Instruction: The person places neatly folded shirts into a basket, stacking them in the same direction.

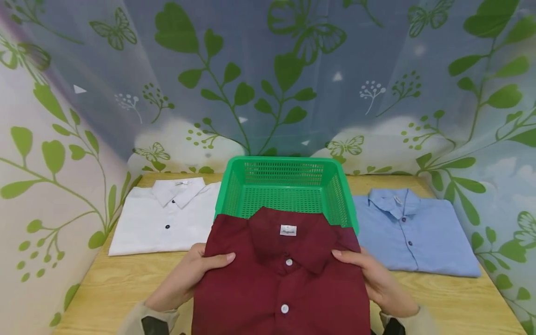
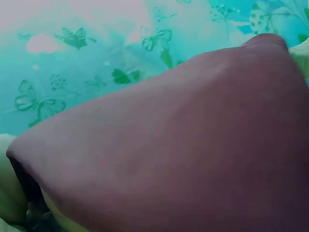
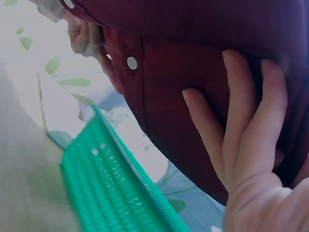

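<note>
Maroon shirt (image 1: 281,284) between thumbs (image 1: 219,261) and fingers (image 3: 240,99)

A folded white collared shirt (image 1: 184,232) with two dark buttons (image 1: 167,226) showing lies on the left of the wood-grain counter (image 1: 452,307), a folded light blue collared shirt (image 1: 431,237) lies on its right, and behind them rises a backdrop (image 1: 259,46) printed with green leafy stems and butterflies.
</note>
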Motion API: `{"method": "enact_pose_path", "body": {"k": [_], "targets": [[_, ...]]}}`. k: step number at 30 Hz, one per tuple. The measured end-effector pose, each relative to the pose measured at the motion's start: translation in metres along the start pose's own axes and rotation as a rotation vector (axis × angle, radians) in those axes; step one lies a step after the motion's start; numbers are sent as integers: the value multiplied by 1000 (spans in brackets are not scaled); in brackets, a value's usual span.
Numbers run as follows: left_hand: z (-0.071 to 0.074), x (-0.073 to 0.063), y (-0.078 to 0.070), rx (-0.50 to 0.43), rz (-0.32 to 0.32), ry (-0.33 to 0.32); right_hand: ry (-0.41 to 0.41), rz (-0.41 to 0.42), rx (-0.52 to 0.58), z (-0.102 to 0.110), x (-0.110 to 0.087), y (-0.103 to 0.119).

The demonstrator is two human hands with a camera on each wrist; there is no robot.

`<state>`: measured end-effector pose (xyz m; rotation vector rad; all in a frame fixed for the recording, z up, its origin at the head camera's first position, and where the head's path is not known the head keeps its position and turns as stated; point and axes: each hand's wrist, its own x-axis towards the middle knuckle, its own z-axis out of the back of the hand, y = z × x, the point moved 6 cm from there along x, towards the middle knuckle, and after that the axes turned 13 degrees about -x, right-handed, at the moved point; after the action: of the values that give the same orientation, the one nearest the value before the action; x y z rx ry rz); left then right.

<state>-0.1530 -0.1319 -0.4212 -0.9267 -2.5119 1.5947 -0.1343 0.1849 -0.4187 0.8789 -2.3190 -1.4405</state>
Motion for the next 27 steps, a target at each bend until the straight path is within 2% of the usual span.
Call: {"method": "enact_pose_path", "body": {"k": [4,9,15,20,27], "targets": [[-5,12,-8,-35,-16,-53,-12,-42,-22,9,8,17],[-8,32,-19,-52,-42,-87,-50,-85,-49,22,20,38],[-7,57,-34,-50,-51,-119,-100,-75,-134,37,39,61],[-11,78,-51,-37,-78,-114,-125,-78,-191,50,52,76],[-13,107,-69,-50,-101,-135,-286,-128,-235,77,72,91]]}}
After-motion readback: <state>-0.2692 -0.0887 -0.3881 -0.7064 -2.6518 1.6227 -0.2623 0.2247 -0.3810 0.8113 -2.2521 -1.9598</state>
